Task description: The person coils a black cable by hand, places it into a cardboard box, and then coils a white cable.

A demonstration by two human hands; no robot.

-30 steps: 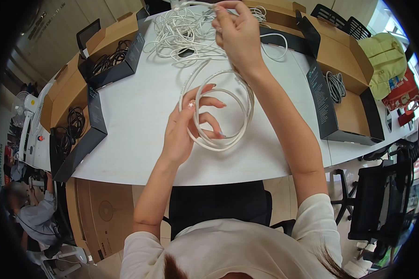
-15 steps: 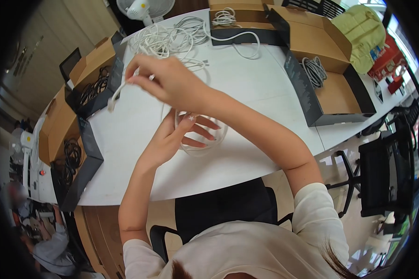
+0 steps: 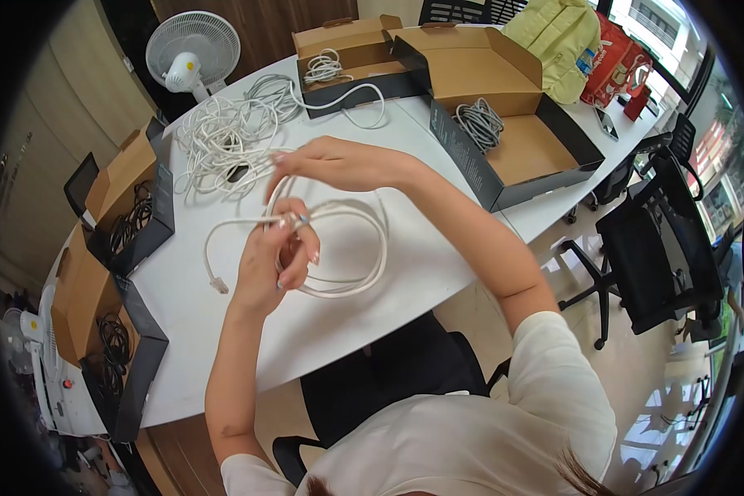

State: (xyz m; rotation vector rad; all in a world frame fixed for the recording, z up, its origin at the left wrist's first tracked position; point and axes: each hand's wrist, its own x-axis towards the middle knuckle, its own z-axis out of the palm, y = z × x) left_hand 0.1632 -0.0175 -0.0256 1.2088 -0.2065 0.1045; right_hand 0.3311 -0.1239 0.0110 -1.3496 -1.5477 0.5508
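My left hand [image 3: 274,258] grips a coil of white cable [image 3: 364,273] at its left side, above the white table [image 3: 322,331]. My right hand [image 3: 331,164] reaches across from the right and pinches the same cable near the top of the coil. The loose end with its clear plug [image 3: 220,286] loops out to the left and hangs just over the table.
A tangle of white cables [image 3: 219,145] lies at the back of the table. Open cardboard boxes stand around: one with grey cable [image 3: 479,124], one with white cable [image 3: 331,66], others with black cables [image 3: 128,223]. A fan [image 3: 192,51] and office chairs [image 3: 645,248] stand nearby.
My right hand has come down from the far left to the top of the coil, wrapping the free end around. The plug end now hangs at the left. The view has shifted.
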